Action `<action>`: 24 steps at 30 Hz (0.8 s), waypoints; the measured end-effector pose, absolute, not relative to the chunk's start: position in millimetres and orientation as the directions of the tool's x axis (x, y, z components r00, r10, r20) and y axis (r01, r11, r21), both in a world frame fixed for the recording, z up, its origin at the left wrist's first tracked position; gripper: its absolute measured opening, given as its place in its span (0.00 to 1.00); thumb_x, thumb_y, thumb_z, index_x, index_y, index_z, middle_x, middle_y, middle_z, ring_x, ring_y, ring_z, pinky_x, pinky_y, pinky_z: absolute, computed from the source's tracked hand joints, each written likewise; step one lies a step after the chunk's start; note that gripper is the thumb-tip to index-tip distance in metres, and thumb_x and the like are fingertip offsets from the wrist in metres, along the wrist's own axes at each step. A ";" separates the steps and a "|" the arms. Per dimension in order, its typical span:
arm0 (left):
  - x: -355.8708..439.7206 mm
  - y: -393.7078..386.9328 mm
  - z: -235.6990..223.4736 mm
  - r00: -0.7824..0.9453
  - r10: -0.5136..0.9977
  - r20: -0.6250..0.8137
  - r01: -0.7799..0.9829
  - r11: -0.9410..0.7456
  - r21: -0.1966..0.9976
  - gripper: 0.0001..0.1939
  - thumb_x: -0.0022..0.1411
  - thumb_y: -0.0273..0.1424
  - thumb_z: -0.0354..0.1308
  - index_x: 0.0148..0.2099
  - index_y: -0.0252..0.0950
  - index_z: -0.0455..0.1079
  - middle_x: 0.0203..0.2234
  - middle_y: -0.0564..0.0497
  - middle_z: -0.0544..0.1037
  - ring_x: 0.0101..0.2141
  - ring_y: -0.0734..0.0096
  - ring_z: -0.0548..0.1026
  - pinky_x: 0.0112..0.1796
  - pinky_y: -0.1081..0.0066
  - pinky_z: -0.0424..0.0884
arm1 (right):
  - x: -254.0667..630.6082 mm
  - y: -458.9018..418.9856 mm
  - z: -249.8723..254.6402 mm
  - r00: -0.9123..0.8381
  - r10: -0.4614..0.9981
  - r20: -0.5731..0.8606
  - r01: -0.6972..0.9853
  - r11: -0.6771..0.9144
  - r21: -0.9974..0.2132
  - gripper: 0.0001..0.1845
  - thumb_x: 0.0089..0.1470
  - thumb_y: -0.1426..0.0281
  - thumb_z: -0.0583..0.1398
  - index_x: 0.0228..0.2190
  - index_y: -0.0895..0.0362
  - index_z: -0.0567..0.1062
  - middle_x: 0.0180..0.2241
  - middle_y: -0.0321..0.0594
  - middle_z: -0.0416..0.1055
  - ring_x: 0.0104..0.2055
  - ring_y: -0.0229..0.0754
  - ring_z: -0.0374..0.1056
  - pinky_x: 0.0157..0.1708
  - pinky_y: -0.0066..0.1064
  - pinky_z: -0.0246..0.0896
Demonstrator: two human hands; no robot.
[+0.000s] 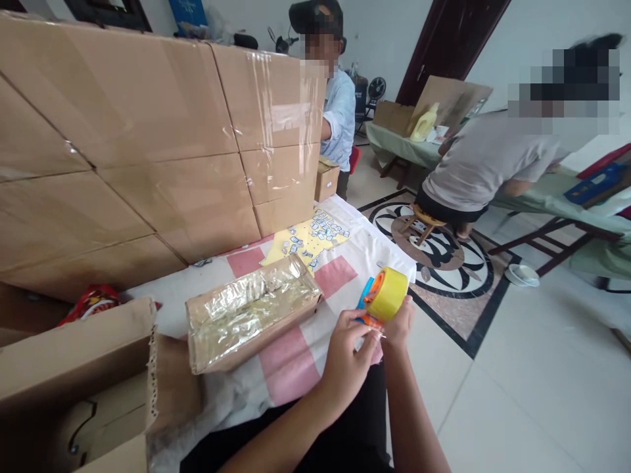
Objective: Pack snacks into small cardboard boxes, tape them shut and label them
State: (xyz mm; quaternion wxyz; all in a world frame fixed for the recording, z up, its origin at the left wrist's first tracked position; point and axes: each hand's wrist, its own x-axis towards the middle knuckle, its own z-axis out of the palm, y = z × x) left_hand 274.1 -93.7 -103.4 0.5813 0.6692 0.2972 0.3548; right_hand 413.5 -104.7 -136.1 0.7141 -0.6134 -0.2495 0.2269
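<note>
A tape dispenser (388, 293) with a yellow roll and blue and orange parts is held over the table's right edge. My right hand (400, 325) is closed around its lower part, which the fingers partly hide. My left hand (350, 351) pinches at the dispenser's orange end, where a bit of clear tape seems to show between thumb and fingers. To the left of my hands lies a long cardboard box (254, 309), its top covered with shiny, wrinkled clear tape. Neither hand touches this box.
Stacked taped cartons (162, 144) form a wall along the table's far left. An open carton (73, 394) stands at the near left, with a red packet (93, 302) behind it. Two people (340, 112) sit beyond, one at another table (394, 148). A white bowl (522, 274) is on the floor.
</note>
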 end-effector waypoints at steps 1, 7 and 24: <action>271.4 -92.1 -104.1 0.598 0.797 0.086 -0.033 -0.083 0.996 0.13 0.69 0.37 0.57 0.40 0.37 0.81 0.41 0.43 0.80 0.43 0.61 0.79 0.44 0.64 0.77 | 413.3 -101.8 -134.5 0.774 0.626 0.096 0.002 0.148 -0.989 0.39 0.62 0.38 0.47 0.27 0.54 0.82 0.27 0.46 0.80 0.29 0.49 0.77 0.31 0.39 0.75; 247.6 -84.8 -111.5 0.657 0.734 -0.169 -0.046 0.264 0.963 0.16 0.62 0.42 0.64 0.38 0.33 0.78 0.22 0.52 0.76 0.17 0.75 0.72 0.22 0.74 0.69 | 418.4 -67.1 -116.2 0.776 0.621 0.108 0.024 0.142 -0.990 0.37 0.60 0.38 0.50 0.29 0.57 0.79 0.25 0.45 0.78 0.26 0.49 0.76 0.27 0.39 0.73; 199.2 -64.7 -140.8 0.656 0.705 -0.270 0.017 0.344 0.939 0.15 0.60 0.40 0.64 0.41 0.33 0.81 0.27 0.48 0.80 0.15 0.80 0.68 0.17 0.78 0.60 | 376.7 -34.6 -116.0 0.569 0.819 0.074 -0.219 0.237 -0.946 0.15 0.49 0.61 0.67 0.37 0.56 0.80 0.32 0.42 0.81 0.32 0.46 0.77 0.34 0.37 0.76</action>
